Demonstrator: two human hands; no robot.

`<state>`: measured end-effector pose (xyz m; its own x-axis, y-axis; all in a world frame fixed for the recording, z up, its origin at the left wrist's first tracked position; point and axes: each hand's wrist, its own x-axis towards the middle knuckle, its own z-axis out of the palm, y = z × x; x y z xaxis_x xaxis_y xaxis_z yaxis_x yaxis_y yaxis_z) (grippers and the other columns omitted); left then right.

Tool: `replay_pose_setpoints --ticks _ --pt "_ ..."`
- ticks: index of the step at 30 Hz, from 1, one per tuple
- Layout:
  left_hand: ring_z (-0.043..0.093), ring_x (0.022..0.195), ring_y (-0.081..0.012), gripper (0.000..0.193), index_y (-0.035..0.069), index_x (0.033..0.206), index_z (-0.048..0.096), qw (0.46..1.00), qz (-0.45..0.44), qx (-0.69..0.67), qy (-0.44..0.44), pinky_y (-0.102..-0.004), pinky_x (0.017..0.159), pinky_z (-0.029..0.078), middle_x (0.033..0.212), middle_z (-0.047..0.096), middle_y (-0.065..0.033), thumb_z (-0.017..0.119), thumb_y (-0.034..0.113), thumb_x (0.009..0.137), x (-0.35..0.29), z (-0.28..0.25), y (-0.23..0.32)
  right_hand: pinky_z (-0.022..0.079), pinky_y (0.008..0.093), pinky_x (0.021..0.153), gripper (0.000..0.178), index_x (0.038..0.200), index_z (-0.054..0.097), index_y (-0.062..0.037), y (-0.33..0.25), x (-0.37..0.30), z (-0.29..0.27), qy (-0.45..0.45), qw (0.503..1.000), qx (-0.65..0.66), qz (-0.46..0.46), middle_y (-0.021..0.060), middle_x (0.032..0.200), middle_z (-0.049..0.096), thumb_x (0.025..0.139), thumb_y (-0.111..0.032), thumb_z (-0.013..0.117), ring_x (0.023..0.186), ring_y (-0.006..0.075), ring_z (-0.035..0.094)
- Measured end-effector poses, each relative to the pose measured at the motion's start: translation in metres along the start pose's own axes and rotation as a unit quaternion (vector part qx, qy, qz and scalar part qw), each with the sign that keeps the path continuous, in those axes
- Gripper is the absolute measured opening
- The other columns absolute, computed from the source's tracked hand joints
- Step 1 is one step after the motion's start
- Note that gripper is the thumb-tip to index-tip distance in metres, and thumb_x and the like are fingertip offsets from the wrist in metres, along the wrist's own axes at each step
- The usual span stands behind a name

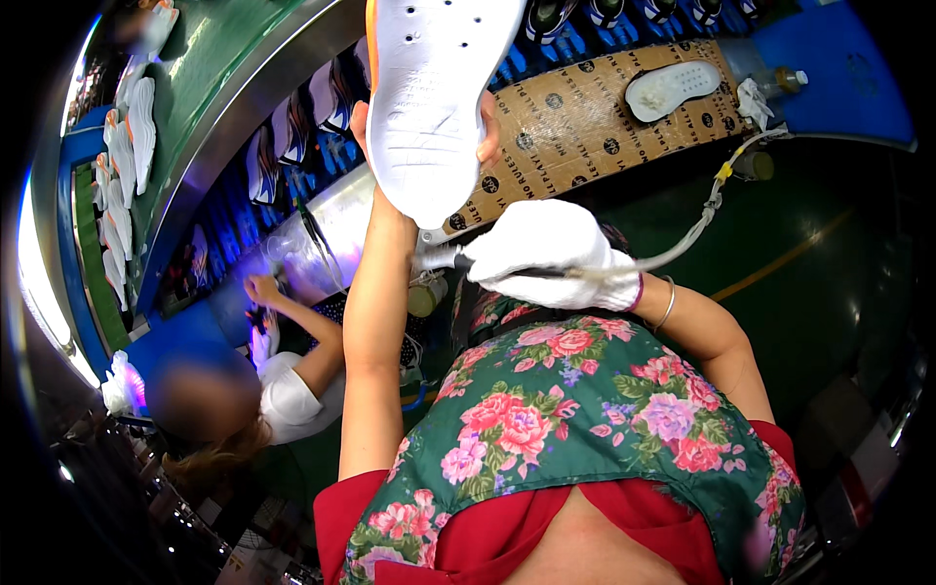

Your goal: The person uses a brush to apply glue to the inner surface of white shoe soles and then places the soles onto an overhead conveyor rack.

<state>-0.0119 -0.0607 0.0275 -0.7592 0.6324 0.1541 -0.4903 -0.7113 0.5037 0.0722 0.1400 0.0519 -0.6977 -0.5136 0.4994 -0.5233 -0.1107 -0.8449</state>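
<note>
Pinching a white, perforated, orange-edged shoe sole (426, 117) by its edges, the bare left hand (489, 133) holds it lengthwise up-left of the white-gloved right hand (551, 255), itself curled around a slim dark-handled tool (461, 261).

Holding the left arm (374, 336) straight, gripping with bare left hand (488, 135); bending right arm (707, 336), clenching gloved right hand (551, 252).

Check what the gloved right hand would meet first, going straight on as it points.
Probably the left forearm: the right hand points left with its tool leading, tip close to that forearm in the picture. Depth is unclear; it might pass beneath.
</note>
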Motion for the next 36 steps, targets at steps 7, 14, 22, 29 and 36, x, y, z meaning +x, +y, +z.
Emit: replay_pose_setpoints --ticks 7,14,22,29,36 --pt "0.055 0.080 -0.0353 0.105 -0.002 0.137 0.044 0.994 -0.064 -0.064 0.053 -0.0406 0.065 0.045 0.111 0.053 -0.0272 0.054 0.079 0.072 -0.010 -0.002 0.001 0.055 0.0349 0.077 0.027 0.101 0.074 -0.0097 0.000 0.008 -0.011 0.057 0.993 -0.104 -0.010 0.0099 0.101 0.073 0.075 -0.002 0.077 0.087 0.0253 0.070" --pt "0.059 0.087 -0.0384 0.095 -0.001 0.141 0.044 0.990 -0.096 -0.098 0.014 -0.0432 0.073 0.050 0.116 0.053 -0.0308 0.053 0.070 0.077 -0.002 0.001 0.012 0.055 0.0348 0.076 0.029 0.104 0.074 -0.0100 -0.007 -0.007 0.009 -0.020 0.990 -0.119 -0.068 0.0100 0.099 0.073 0.076 -0.005 0.077 0.087 0.0249 0.070" --pt "0.058 0.082 -0.0344 0.096 -0.003 0.136 0.047 0.993 -0.074 -0.082 0.027 -0.0405 0.066 0.049 0.109 0.056 -0.0279 0.053 0.073 0.077 -0.007 -0.007 0.011 0.054 0.0328 0.078 0.015 0.089 0.074 -0.0040 -0.008 0.006 0.010 0.049 0.996 0.023 0.070 0.0095 0.094 0.074 0.075 -0.004 0.079 0.083 0.0206 0.070" --pt "0.061 0.089 -0.0413 0.092 -0.001 0.139 0.046 0.997 -0.046 -0.065 0.005 -0.0425 0.070 0.052 0.114 0.058 -0.0269 0.052 0.068 0.079 -0.010 -0.012 0.011 0.056 0.0294 0.081 0.016 0.094 0.075 -0.0038 -0.002 0.006 0.018 0.068 0.963 0.160 0.205 0.0080 0.096 0.074 0.078 -0.003 0.078 0.089 0.0158 0.070" --pt "0.059 0.102 -0.0410 0.086 0.002 0.144 0.041 0.962 0.021 -0.170 0.212 -0.0523 0.081 0.052 0.125 0.055 -0.0287 0.039 0.066 0.088 -0.029 0.012 -0.006 0.055 0.0305 0.075 0.015 0.093 0.074 -0.0004 0.007 0.034 -0.025 0.107 0.990 -0.067 0.065 0.0127 0.095 0.074 0.078 -0.001 0.076 0.085 0.0204 0.070"
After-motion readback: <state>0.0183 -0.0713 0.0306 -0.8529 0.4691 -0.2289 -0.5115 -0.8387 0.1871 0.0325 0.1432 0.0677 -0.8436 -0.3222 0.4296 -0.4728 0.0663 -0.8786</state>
